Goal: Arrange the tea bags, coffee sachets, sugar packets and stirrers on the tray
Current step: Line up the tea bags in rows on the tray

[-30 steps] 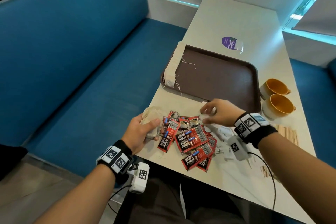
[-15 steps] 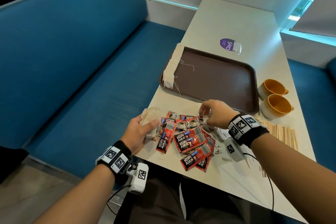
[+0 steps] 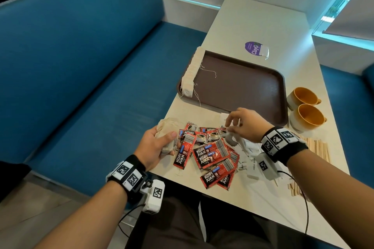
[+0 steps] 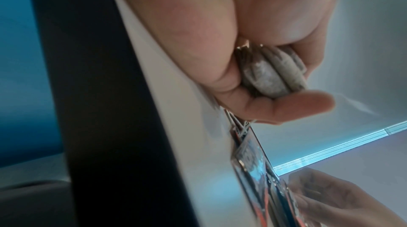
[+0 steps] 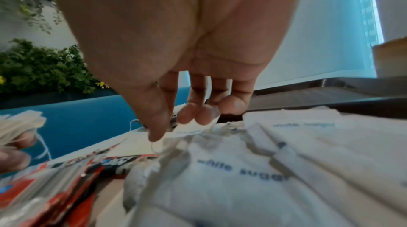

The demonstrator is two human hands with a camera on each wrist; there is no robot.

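Since a moment before, your right hand [image 3: 245, 125] had lifted a little off the pile, and its fingers had uncurled. From your head, your left hand [image 3: 156, 145] held a bunch of tea bags [image 3: 167, 127] at the table's [image 3: 253, 24] near left edge. More tea bags [image 3: 191, 73] sat in a row on the brown tray's [image 3: 281, 79] left rim. Red coffee sachets [image 3: 210, 153] lay between your hands. White sugar packets [image 3: 250, 147] lay under your right wrist, and stirrers [image 3: 318, 147] lay to the right, near two cups [image 3: 305, 107].

From your left wrist, your thumb [image 4: 286, 107] and fingers pressed the tea bags [image 4: 270, 72] tight.

From your right wrist, your loose fingers [image 5: 204, 108] hung just over the sugar packets [image 5: 242, 169], holding nothing I could see.
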